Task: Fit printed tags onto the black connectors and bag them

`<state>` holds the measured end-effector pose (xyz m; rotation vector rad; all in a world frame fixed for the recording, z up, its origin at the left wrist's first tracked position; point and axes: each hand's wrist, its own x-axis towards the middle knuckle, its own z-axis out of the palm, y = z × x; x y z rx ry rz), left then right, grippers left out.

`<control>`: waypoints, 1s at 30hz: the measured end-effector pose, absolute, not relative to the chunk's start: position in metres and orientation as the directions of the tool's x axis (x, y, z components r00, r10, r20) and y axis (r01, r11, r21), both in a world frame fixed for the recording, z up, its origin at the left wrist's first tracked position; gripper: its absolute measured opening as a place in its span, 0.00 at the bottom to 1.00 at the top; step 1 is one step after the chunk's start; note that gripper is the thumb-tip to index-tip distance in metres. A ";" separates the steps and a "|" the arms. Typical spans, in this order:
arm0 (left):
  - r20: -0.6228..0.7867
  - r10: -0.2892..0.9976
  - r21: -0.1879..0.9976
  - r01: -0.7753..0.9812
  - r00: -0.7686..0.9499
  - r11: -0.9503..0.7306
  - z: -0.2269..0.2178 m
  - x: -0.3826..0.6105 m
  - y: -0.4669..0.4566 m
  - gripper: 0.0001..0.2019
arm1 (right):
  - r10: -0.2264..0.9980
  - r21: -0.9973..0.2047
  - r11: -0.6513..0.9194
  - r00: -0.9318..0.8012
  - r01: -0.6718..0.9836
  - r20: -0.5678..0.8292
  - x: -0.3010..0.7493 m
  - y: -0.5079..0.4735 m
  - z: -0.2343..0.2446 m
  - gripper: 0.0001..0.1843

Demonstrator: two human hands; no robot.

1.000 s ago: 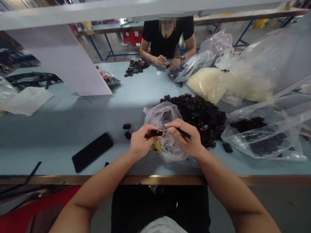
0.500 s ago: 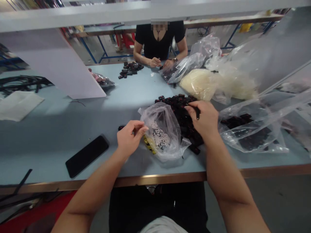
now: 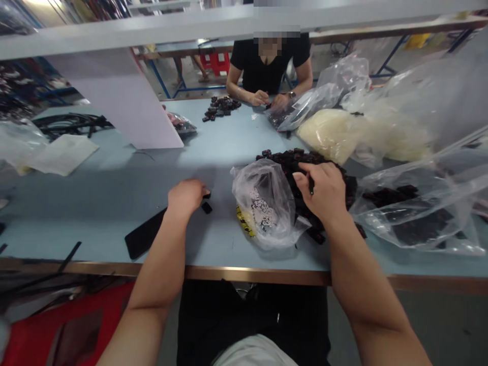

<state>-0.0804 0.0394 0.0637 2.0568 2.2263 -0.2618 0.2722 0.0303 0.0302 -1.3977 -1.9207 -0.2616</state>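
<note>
My left hand [image 3: 186, 197] is on the table left of the bag, fingers curled together at a small black piece [image 3: 206, 194]. Another small black piece [image 3: 207, 207] lies just in front of it. My right hand [image 3: 326, 188] is over a heap of small black parts [image 3: 282, 156], its fingers bent around a slim dark thing [image 3: 311, 187] that I cannot make out. Between the hands stands an opened clear plastic bag [image 3: 284, 203] with small black-and-white bits [image 3: 263, 211] inside and a yellow-and-black printed patch at its left side.
A black phone [image 3: 143, 236] lies partly under my left forearm. Clear bags [image 3: 415, 213] with black parts are at right, cream-filled bags [image 3: 326, 132] behind. A white divider [image 3: 152, 112] stands at left. Opposite, a person [image 3: 270, 71] works beside a small pile of black parts [image 3: 221, 108].
My left hand has left the bag's rim and moved left to the small black pieces. My right hand stays over the heap. The view has shifted a little left.
</note>
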 end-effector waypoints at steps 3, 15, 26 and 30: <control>-0.206 0.979 -0.047 0.999 -0.006 -0.004 0.056 -0.082 0.040 0.14 | 0.677 -0.248 0.569 -0.276 0.784 0.682 0.260 0.023 0.028 0.30; -0.038 0.995 -0.014 0.996 0.090 -0.090 0.039 -0.067 0.037 0.13 | 0.711 -0.154 0.704 -0.688 0.694 0.146 0.218 0.010 0.024 0.08; 0.255 0.965 0.872 0.416 0.063 -0.258 0.039 -0.036 0.016 0.17 | 0.733 -0.216 0.645 -0.674 0.733 -0.096 0.215 0.010 0.030 0.08; 0.092 0.982 0.979 0.164 0.167 -0.120 0.038 -0.021 0.009 0.15 | 0.778 -0.311 0.586 -0.627 0.748 -0.044 0.216 0.011 0.026 0.10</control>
